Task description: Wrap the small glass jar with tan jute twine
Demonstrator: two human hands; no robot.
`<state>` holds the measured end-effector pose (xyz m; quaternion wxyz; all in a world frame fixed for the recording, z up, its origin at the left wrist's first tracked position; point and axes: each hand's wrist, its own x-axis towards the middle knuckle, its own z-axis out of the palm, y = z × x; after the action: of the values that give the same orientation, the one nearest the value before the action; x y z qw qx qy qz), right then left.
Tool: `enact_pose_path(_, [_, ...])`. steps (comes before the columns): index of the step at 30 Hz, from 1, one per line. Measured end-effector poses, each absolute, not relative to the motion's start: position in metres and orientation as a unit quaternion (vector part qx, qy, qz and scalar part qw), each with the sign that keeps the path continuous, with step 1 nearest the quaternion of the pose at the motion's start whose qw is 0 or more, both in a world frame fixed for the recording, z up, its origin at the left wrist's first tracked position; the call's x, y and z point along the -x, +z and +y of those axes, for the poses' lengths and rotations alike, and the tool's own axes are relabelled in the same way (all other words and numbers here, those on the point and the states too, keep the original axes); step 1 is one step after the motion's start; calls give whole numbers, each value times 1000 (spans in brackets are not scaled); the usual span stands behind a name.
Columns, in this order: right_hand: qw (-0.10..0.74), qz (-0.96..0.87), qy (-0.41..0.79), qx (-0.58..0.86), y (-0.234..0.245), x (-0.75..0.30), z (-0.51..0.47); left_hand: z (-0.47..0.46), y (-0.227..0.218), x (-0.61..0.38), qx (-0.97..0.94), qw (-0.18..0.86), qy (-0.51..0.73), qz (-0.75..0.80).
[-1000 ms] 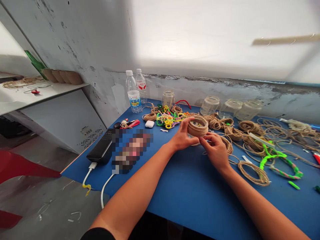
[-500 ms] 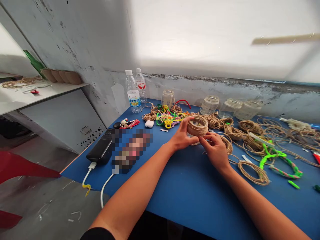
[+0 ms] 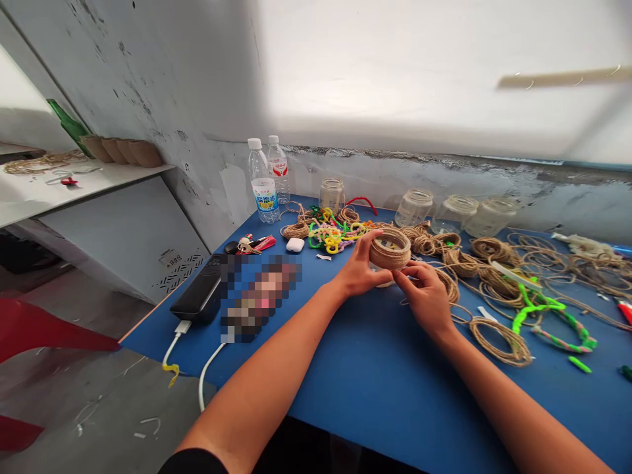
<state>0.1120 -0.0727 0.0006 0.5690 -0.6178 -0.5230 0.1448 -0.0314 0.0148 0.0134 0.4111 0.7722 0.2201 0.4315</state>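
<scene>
A glass jar (image 3: 390, 249) with jute twine wound round its upper part is held up over the blue table, its open mouth tilted toward me. My left hand (image 3: 364, 266) grips it from the left, thumb along the lower side and fingers around the far side. At the jar's lower right, my right hand (image 3: 423, 289) is closed, thumb and fingertips pinching the twine against the jar. The jar's lower part is mostly hidden by my hands. Behind my right hand lie loose twine coils (image 3: 447, 283).
Several clear jars, including one jar (image 3: 413, 208), stand along the wall. Bundles of twine (image 3: 494, 250) and bright pipe cleaners (image 3: 330, 234) cover the table's far side. Plastic bottles (image 3: 264, 191), keys (image 3: 247, 246), a white earphone case (image 3: 295, 245) and a black power bank (image 3: 200, 289) lie left.
</scene>
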Motion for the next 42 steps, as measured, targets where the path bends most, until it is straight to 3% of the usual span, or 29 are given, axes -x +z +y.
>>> enact_pose_path(42, [568, -523, 150, 618, 1, -112, -74, 16, 11, 32, -771, 412, 435, 217])
